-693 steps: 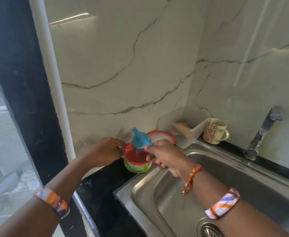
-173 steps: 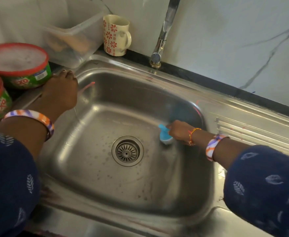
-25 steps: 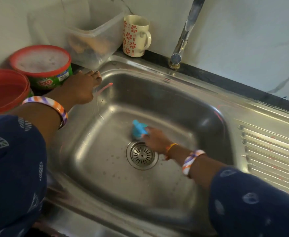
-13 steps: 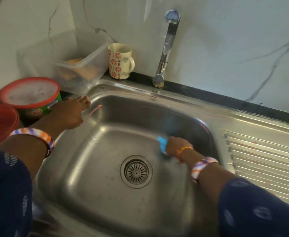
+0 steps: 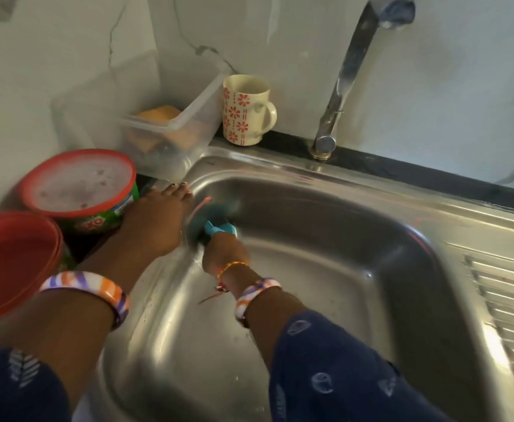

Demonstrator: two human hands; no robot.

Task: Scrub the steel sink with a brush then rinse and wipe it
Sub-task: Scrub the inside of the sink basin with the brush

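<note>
The steel sink [image 5: 325,257] fills the middle of the view. My right hand [image 5: 223,254] is shut on a blue brush [image 5: 220,229] and presses it against the sink's far-left inner corner; the brush head is blurred against the wall. My left hand [image 5: 155,222] lies flat, fingers together, on the sink's left rim right beside the brush. The drain is hidden behind my right arm.
A steel tap [image 5: 340,83] stands behind the sink. A floral mug [image 5: 246,109] and a clear plastic box [image 5: 170,129] sit at the back left. Two red-rimmed tubs [image 5: 82,184] [image 5: 12,260] stand left of the sink. A ribbed drainboard [image 5: 511,315] lies to the right.
My right hand has carried the brush from the sink's right side of the basin across to the far-left corner. My left hand stays on the rim. The camera has moved closer.
</note>
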